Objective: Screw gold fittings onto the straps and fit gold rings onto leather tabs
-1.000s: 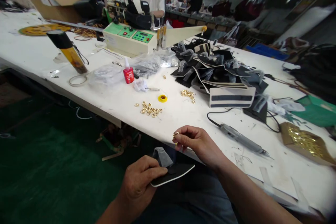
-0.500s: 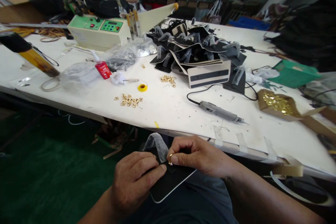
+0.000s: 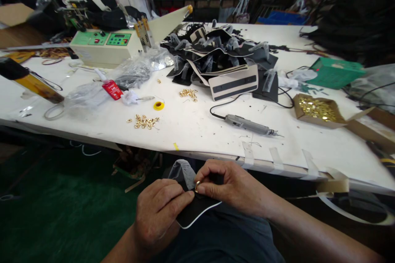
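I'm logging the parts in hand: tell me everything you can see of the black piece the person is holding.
The black piece is a flat, thin panel with a rounded corner and a pale edge, leather-like. It lies tilted over the lap, below the table edge. The left hand grips it from the left; the right hand presses a small gold ring at its top, beside a grey translucent wrap.

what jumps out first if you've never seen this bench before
Closest in, the left hand grips a black flat piece with a white edge over the lap while the right hand pinches a small gold ring against it. On the white table beyond, a heap of black and cream pieces fills the middle, with a green-topped machine at the back left. An open box of gold hardware sits to the right.
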`<state>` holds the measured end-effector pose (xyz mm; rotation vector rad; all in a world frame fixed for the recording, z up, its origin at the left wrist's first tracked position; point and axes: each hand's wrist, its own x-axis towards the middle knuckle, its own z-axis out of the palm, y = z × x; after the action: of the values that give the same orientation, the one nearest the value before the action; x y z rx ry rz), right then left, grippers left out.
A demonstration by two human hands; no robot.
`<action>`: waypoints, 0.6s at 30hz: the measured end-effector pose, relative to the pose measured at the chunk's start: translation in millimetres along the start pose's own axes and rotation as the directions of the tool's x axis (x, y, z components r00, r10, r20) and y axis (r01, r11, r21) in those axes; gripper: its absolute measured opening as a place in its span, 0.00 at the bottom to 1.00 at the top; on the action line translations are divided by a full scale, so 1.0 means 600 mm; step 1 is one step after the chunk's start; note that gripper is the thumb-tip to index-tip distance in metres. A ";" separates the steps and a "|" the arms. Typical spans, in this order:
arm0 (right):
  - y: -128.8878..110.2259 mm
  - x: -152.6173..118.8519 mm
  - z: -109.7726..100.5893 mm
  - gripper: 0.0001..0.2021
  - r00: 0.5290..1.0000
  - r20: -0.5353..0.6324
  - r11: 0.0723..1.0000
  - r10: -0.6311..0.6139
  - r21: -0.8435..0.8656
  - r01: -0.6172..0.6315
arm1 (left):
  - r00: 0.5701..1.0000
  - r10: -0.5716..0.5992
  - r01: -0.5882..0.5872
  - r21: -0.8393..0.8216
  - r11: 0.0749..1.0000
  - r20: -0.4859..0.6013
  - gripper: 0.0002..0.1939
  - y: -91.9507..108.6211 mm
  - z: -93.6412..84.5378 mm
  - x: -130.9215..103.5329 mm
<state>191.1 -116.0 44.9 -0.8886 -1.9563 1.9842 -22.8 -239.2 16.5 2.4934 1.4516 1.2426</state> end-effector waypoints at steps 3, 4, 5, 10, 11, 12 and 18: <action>0.002 0.001 0.001 0.10 0.999 -0.015 0.997 0.034 0.067 -0.033 | 1.000 -0.014 0.014 -0.012 1.000 0.007 0.16 0.000 0.001 0.002; 0.001 0.001 0.002 0.11 0.999 -0.037 0.998 0.032 0.053 -0.030 | 1.000 -0.018 0.018 -0.008 1.000 0.002 0.15 0.000 0.001 0.004; 0.000 0.001 0.002 0.11 0.998 -0.066 0.999 0.021 0.028 -0.019 | 1.000 -0.019 0.019 -0.001 1.000 -0.006 0.14 0.000 0.000 0.005; -0.006 0.001 0.004 0.04 0.994 -0.076 0.993 -0.081 -0.089 0.075 | 0.999 -0.031 0.031 0.019 0.999 -0.017 0.14 -0.001 -0.003 0.004; -0.006 0.001 0.004 0.04 0.994 -0.056 0.991 -0.093 -0.106 0.087 | 1.000 -0.026 0.026 0.009 1.000 -0.013 0.14 -0.002 -0.002 0.003; -0.006 0.002 0.004 0.04 0.994 -0.042 0.989 -0.097 -0.120 0.091 | 1.000 -0.019 0.019 -0.003 1.000 -0.009 0.14 -0.002 -0.001 0.003; -0.015 -0.004 -0.004 0.08 0.996 -0.001 0.983 -0.084 -0.164 0.083 | 1.000 -0.013 0.015 -0.097 0.995 0.019 0.15 -0.004 0.004 0.006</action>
<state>192.1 -114.4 54.3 -0.8341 -2.1403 1.7916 -22.0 -234.2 16.4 2.4214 1.3678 1.2527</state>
